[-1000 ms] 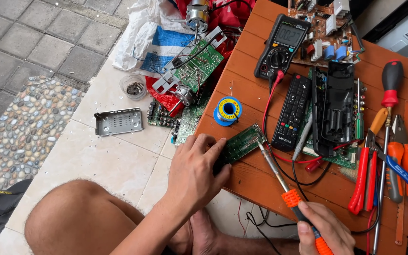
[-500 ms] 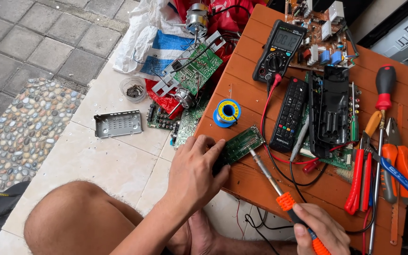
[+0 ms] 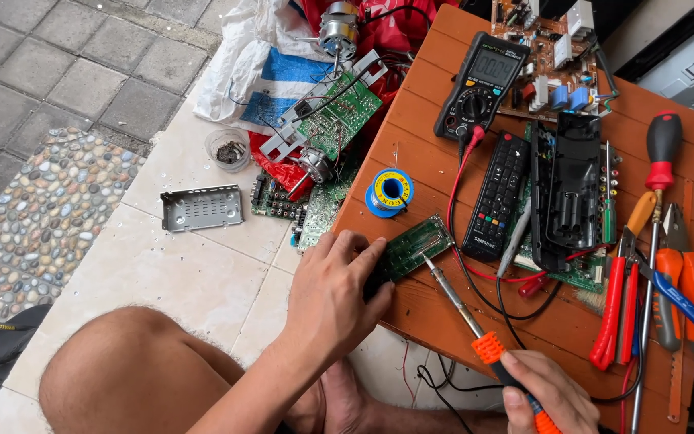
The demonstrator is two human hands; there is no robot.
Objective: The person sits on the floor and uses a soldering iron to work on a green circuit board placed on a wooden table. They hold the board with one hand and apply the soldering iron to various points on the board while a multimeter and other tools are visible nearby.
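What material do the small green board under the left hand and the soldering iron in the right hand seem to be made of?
Small green board: probably laminate with a matte green coating, fine pale traces showing. Soldering iron: a dull grey metal shaft, then a glossy orange grip, likely plastic. The left hand presses the board; the right hand holds the grip.
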